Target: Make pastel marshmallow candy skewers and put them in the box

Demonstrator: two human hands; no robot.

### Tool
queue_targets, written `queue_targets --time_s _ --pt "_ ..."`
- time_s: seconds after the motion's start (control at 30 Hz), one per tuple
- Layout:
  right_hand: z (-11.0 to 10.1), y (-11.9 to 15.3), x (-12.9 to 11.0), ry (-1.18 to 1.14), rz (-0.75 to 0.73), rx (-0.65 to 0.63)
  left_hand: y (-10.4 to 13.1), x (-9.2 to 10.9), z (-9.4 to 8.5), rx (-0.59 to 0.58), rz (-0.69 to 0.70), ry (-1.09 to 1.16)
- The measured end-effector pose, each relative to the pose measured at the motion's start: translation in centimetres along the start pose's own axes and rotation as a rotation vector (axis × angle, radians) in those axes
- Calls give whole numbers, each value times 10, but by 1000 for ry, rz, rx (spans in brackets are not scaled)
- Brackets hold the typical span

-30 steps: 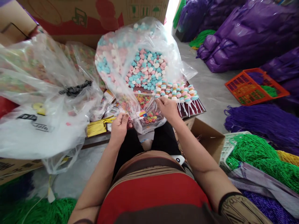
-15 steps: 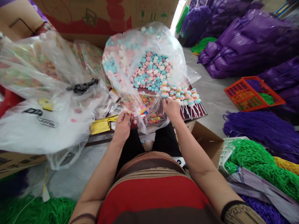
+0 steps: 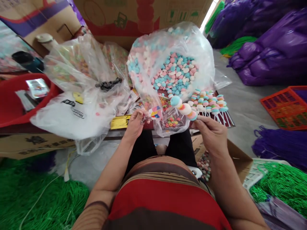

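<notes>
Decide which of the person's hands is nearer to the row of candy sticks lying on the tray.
Right. The right hand sits just below the row of candy sticks; the left hand is farther off to its left.

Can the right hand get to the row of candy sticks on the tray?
Probably yes. The right hand already holds one candy stick, and the row of candy sticks lies just beyond it on the tray, uncovered. Only the edge of the big candy bag hangs close by.

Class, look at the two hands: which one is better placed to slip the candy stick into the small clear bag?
The right hand, probably: it already holds the candy stick beside the small bag, whose top edge the left hand pinches.
</notes>
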State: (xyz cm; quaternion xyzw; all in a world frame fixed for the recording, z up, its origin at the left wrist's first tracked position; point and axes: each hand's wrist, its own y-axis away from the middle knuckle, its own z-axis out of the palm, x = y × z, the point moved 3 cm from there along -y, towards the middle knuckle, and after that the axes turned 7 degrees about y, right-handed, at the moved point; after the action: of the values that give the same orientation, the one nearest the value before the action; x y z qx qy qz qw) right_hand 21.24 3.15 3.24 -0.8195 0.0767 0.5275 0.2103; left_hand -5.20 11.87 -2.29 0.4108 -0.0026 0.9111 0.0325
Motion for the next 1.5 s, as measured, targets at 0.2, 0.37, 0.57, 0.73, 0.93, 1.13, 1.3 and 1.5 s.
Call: queue_targets --time_s 0.2,0.37,0.57,0.73,0.93,1.13,1.3,1.5 --pt "-11 4 -10 50 -202 -35 3 1 3 -52 -1 2" --pt "-14 -2 -16 185 -290 -95 5 2 7 -166 16 -105" --pt "-27 -9 -26 353 -412 -107 2 1 -1 -218 33 -258" --pt "-34 -13 -31 389 -531 -110 1 0 -3 -229 32 -343" --pt "-40 -15 -21 463 -610 -87 4 6 2 -256 35 -445" --pt "-33 -10 -11 425 -518 -208 9 12 13 -318 33 -522" --pt "-24 -1 3 347 -374 -191 16 21 29 -288 -177 -319" --pt "-15 14 23 179 -208 -86 22 31 40 -434 -388 -44"
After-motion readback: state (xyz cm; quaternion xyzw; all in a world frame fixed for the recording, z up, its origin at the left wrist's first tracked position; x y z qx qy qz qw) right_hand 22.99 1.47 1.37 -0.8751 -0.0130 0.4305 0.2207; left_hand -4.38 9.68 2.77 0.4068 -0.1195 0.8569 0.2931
